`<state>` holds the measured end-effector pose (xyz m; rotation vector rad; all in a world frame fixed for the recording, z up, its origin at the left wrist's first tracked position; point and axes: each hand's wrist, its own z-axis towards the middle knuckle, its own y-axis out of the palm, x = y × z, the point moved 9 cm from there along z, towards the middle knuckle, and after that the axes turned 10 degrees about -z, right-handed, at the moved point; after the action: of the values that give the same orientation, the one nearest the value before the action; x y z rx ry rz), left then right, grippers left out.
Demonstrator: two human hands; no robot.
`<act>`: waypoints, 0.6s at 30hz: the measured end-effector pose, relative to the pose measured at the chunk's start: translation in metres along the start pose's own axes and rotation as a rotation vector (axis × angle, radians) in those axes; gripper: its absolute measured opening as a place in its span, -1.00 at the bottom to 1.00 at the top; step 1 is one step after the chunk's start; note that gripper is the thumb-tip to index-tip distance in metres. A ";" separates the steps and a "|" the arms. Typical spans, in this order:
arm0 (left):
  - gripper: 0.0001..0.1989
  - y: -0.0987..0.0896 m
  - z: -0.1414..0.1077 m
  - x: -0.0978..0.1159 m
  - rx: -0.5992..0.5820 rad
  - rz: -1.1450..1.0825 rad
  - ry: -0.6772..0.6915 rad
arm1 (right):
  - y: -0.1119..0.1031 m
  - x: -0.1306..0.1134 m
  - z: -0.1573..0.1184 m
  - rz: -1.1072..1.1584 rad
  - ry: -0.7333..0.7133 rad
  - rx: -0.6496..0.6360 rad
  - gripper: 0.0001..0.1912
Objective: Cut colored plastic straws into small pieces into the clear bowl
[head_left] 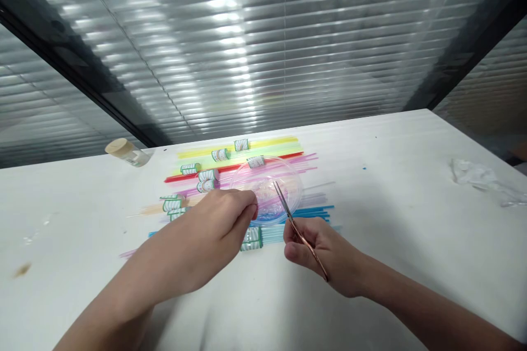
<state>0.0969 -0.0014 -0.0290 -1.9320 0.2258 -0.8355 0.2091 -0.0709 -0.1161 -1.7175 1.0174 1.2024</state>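
My left hand (230, 211) is closed in a pinch above a clear round plastic bowl (299, 197). A thin pink straw (269, 201) appears to reach from its fingertips toward the scissors, though the fingers hide the grip. Small scissors (305, 242) with copper-coloured handles are in my right hand (325, 255); their slim blades point up and away, slightly apart, over the bowl. Small clear and bluish bits lie inside the bowl. Under and around it are thin straws in bundles: yellow (272, 143), red (284, 157), blue (317, 211) and other colours, many with striped paper labels.
A clear jar with a beige lid (119, 147) lies tilted at the back left of the white table (395, 285). Crumpled clear plastic (473, 173) rests on the right. Glass with blinds (263, 49) borders the far edge. A brown stain (22, 270) marks the left.
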 end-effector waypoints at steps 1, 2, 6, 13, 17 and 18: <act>-0.67 0.000 0.000 0.001 0.002 -0.002 0.005 | 0.000 0.000 0.000 0.000 -0.001 0.000 -0.45; -0.67 0.000 -0.001 0.002 0.003 -0.003 0.010 | 0.000 0.000 0.000 -0.001 -0.003 0.002 -0.45; -0.66 0.000 -0.001 0.006 0.008 -0.007 0.039 | 0.000 0.001 0.001 -0.014 -0.004 0.015 -0.42; -0.68 -0.003 0.000 0.012 0.049 -0.029 0.095 | 0.000 0.000 0.001 -0.016 -0.010 0.007 -0.42; -0.69 0.001 0.001 0.011 0.010 -0.011 0.071 | 0.001 -0.001 0.001 0.001 -0.007 -0.005 -0.41; -0.69 0.003 0.001 0.010 -0.003 -0.004 0.062 | 0.001 -0.001 0.001 0.000 -0.006 -0.005 -0.40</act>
<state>0.1056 -0.0068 -0.0272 -1.9117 0.2607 -0.8991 0.2080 -0.0700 -0.1156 -1.7160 1.0122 1.2105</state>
